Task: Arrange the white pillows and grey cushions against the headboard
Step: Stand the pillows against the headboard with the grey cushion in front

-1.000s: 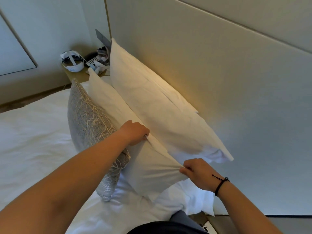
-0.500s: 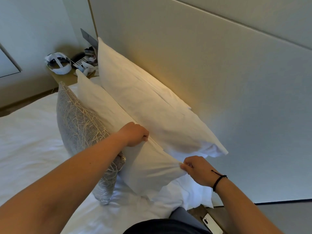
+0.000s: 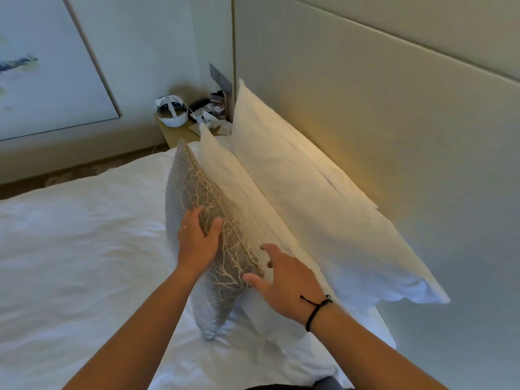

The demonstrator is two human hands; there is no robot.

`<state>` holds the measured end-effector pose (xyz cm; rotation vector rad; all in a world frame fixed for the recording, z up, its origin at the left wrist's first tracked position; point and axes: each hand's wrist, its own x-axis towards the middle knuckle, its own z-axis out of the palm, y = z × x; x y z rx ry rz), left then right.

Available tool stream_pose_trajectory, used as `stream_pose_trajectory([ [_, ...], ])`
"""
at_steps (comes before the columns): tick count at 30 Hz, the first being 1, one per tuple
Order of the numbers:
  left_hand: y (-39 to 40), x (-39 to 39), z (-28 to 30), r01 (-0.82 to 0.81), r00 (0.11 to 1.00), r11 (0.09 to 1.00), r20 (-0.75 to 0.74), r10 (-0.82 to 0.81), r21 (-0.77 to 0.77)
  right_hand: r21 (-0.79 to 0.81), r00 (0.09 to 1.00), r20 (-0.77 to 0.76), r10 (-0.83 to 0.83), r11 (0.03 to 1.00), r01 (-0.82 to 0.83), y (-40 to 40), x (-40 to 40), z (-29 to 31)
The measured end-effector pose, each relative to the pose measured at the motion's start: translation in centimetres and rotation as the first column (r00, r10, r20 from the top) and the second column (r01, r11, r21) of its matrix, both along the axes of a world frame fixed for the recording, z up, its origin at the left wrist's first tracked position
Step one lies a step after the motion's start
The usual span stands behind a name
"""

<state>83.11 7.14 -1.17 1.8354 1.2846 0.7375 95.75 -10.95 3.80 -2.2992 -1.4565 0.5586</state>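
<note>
1. Reaching in from the near edge of the bed, your two bare forearms come up toward the head end.
2. Your right hand, black cord bracelet on the wrist, fingers spread wide and holding nothing; thumb touches the near corner of the grey cushion, fingertips at the front white pillow.
3. Your left hand lies flat on the cushion's outer face, fingers straight, thumb on its top seam; pressing, not gripping.
4. Grey cushion stands on edge on the white sheet, leaning on the front white pillow.
5. Behind that, the back white pillow leans against the beige headboard.
6. Far corner past the bed: a bedside table with a white headset and a phone; the rest there is too small to tell.
7. A framed picture is on the far wall.
</note>
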Motion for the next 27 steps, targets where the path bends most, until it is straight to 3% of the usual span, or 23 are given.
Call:
stream_pose_trajectory([
  [3, -1.4, -1.9, -2.2, 0.028, 0.978, 0.942, 0.205, 0.044, -0.336, -0.019, 0.995, -0.088, 0.052, 0.998, -0.053, 3.4, -2.9, -1.1],
  [5, -1.8, -2.4, -2.8, 0.062, 0.957, 0.882, 0.279, 0.080, -0.466, -0.026, 0.993, -0.113, 0.032, 0.999, -0.035, 4.4, -3.0, -1.8],
  [8, -1.6, -1.6, -3.2, 0.057, 0.982, 0.865, 0.183, 0.041, -0.499, 0.001, 0.981, -0.183, -0.056, 0.998, 0.057, 4.4, -1.6, -2.8],
  [11, -1.8, 0.5, -3.2, 0.016, 1.000, 0.872, 0.031, -0.001, -0.490, -0.022, 0.981, -0.158, -0.109, 0.994, 0.107, 3.8, -0.1, -3.6],
  [17, -4.9, 2.7, -2.7, -0.073, 0.996, 0.918, -0.069, 0.050, -0.390, -0.038, 0.978, -0.169, -0.119, 0.993, 0.114, 0.0, 1.5, -3.4],
  [19, -7.0, 3.5, -2.0, -0.041, 0.988, 0.961, -0.155, -0.001, -0.273, -0.053, 0.971, -0.192, -0.142, 0.990, 0.134, -2.4, 2.1, -3.0],
  [21, -9.7, 4.6, -1.3, 0.097, 0.951, 0.993, -0.288, -0.110, -0.061, -0.040, 0.958, -0.217, -0.186, 0.983, 0.181, -5.7, 2.9, -2.6],
  [23, -12.8, 5.9, -0.6, 0.303, 0.896, 0.947, -0.371, -0.243, 0.112, -0.018, 0.927, -0.279, -0.252, 0.966, 0.258, -9.9, 3.9, -2.2],
  [27, -21.3, 9.8, 1.0, 0.599, 0.769, 0.776, -0.410, -0.489, 0.198, -0.016, 0.831, -0.335, -0.445, 0.884, 0.467, -20.5, 5.8, -1.6],
])
